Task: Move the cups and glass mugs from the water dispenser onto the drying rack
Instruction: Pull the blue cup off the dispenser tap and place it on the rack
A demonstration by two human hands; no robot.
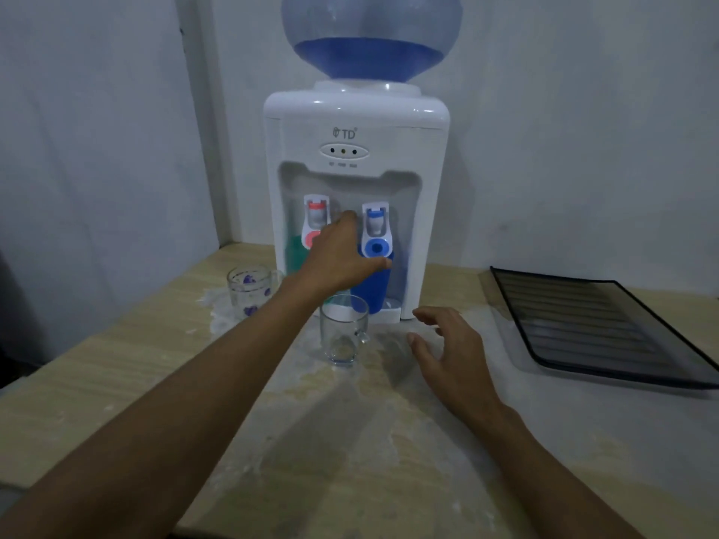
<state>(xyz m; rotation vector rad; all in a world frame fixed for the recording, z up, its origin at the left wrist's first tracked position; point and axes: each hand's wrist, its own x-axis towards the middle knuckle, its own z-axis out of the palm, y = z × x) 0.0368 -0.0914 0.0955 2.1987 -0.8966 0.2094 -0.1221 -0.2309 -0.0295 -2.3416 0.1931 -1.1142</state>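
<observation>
From the head camera, a white water dispenser (356, 204) stands at the back of a pale wood-grain counter (97, 383), close to the wall, with a blue bottle (371, 36) upended on top. In its recess, a green cup (296, 254) sits under the red tap (316, 221) and a blue cup (371, 284) under the blue tap (375, 231), both on the drip ledge. The left hand (338, 258) reaches into the recess between the taps, thumb laid across the blue cup's upper front; whether the fingers behind have closed on it cannot be told. The right hand (451, 352) hovers low over the counter with fingers spread and loose, holding nothing, just right of a clear glass mug (343, 330) that stands upright in front of the dispenser, handle turned toward that hand. A second glass mug with purple prints (251, 291) stands upright beside the dispenser's left lower corner, apart from the first. The dark drying rack (607, 328) lies flat at the right, its far corner running out of frame. Bare counter lies open between the rack's left edge and the right hand, and across the near foreground.
</observation>
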